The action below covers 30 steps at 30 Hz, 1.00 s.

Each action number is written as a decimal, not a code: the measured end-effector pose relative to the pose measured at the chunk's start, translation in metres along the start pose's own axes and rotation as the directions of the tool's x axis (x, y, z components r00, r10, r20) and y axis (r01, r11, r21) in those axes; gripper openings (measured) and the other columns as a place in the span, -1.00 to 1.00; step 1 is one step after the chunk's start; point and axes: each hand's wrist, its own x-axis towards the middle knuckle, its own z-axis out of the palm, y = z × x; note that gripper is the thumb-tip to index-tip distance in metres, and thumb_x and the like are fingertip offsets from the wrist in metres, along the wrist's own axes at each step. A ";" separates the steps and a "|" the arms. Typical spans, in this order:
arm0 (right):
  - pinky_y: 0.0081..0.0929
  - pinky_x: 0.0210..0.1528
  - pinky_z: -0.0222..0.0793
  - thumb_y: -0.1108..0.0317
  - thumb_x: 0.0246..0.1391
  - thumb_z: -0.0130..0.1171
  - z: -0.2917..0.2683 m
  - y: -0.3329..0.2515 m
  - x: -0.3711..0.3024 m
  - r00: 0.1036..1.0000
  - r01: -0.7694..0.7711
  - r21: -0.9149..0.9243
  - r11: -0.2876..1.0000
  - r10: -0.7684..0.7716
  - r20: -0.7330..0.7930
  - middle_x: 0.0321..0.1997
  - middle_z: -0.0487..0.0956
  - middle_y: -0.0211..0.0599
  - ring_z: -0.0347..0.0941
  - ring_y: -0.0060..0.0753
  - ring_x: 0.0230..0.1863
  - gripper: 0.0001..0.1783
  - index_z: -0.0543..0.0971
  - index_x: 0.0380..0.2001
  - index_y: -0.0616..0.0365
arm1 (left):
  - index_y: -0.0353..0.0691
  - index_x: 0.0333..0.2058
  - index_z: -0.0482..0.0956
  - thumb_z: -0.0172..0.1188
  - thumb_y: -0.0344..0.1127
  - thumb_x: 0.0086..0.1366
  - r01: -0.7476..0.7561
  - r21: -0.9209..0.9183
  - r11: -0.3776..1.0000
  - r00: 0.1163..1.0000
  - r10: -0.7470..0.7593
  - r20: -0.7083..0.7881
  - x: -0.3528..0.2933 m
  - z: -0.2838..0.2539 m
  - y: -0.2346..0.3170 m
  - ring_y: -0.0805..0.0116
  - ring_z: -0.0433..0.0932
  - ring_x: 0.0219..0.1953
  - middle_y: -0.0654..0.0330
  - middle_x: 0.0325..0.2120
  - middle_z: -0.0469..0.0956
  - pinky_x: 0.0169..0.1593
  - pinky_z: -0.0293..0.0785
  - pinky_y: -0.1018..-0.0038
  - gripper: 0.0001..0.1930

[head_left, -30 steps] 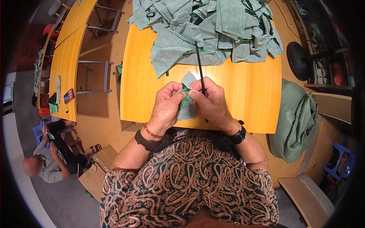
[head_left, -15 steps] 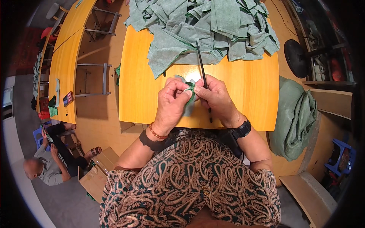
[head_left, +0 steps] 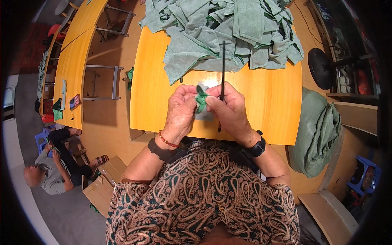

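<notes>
1. The cloth pile lies unchanged at twelve o'clock.
2. Left hand and right hand, close together, pinch the small cloth piece at centre.
3. It shows more crumpled green now; handling seems unfinished.
4. The black rod, tucked in the right hand, has swung toward twelve.

1. The table is bright around the fingers; a white shiny spot glows just beyond them;
2. far left of the fingers, brown shadow lies on the floor;
3. far right of them, the shelves are dim;
4. farthest out from the fingers, corners go black; straight edges bend;
5. the fingers look clear; faraway things look softer.
</notes>
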 end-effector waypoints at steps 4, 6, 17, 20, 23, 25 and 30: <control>-0.65 -0.37 0.40 0.45 0.17 0.15 0.004 -0.016 0.004 0.999 0.009 -0.015 1.000 -0.008 0.034 -0.44 0.56 -0.43 0.43 -0.70 -0.44 -0.89 0.49 -0.28 0.27 | -0.27 -0.21 0.43 0.06 -0.52 0.33 -0.087 0.021 0.996 0.996 0.087 0.020 -0.009 0.005 0.007 0.59 0.46 -0.40 0.27 -0.34 0.53 -0.30 0.42 0.63 -0.92; -0.64 -0.37 0.41 0.46 0.17 0.15 -0.004 -0.018 0.008 0.995 -0.101 0.067 0.993 0.101 -0.008 -0.44 0.56 -0.42 0.45 -0.70 -0.43 -0.89 0.49 -0.28 0.28 | -0.25 -0.20 0.45 0.13 -0.47 0.32 -0.193 0.127 0.973 0.980 0.196 -0.017 -0.003 -0.009 0.009 0.56 0.51 -0.34 0.27 -0.29 0.55 -0.23 0.46 0.62 -0.90; -0.68 -0.40 0.37 0.44 0.13 0.23 0.001 -0.002 0.007 0.994 0.091 -0.180 0.979 -0.099 -0.041 -0.49 0.55 -0.44 0.40 -0.74 -0.43 -0.86 0.52 -0.36 0.31 | -0.42 -0.12 0.38 0.27 -0.56 0.23 -0.232 0.216 0.948 0.973 0.223 0.066 -0.016 0.008 0.014 0.49 0.59 -0.23 0.10 -0.26 0.58 -0.14 0.57 0.61 -0.70; -0.70 -0.42 0.35 0.43 0.13 0.25 0.001 -0.003 0.007 0.998 0.037 -0.106 0.994 -0.042 -0.039 -0.50 0.54 -0.50 0.38 -0.78 -0.45 -0.87 0.55 -0.37 0.29 | -0.42 -0.11 0.35 0.27 -0.56 0.23 -0.210 0.222 0.952 0.977 0.194 0.092 -0.016 0.004 0.014 0.48 0.59 -0.24 0.08 -0.24 0.57 -0.12 0.57 0.61 -0.69; -0.75 -0.46 0.28 0.41 0.12 0.26 0.001 -0.010 0.007 0.992 -0.126 0.101 0.987 0.128 -0.008 -0.49 0.54 -0.56 0.35 -0.82 -0.47 -0.89 0.58 -0.37 0.24 | -0.43 -0.13 0.36 0.27 -0.55 0.23 -0.190 0.202 0.961 0.979 0.169 0.116 -0.018 0.004 0.015 0.48 0.59 -0.24 0.08 -0.24 0.57 -0.13 0.57 0.61 -0.70; -0.78 -0.48 0.23 0.39 0.12 0.27 -0.005 -0.013 0.006 0.967 -0.256 0.147 0.955 0.254 0.034 -0.48 0.54 -0.58 0.33 -0.85 -0.49 -0.89 0.59 -0.37 0.20 | -0.43 -0.17 0.39 0.27 -0.56 0.23 -0.182 0.224 0.957 0.981 0.160 0.113 -0.018 0.005 0.014 0.50 0.59 -0.23 0.10 -0.24 0.56 -0.14 0.56 0.62 -0.74; -0.79 -0.46 0.21 0.37 0.11 0.28 -0.004 -0.011 0.006 0.948 -0.318 0.208 0.925 0.311 0.069 -0.46 0.53 -0.58 0.31 -0.86 -0.46 -0.90 0.59 -0.38 0.16 | -0.40 -0.28 0.48 0.24 -0.61 0.18 -0.280 0.354 0.892 0.960 0.269 0.081 -0.006 -0.003 0.000 0.60 0.53 -0.31 0.22 -0.28 0.54 -0.25 0.50 0.64 -0.85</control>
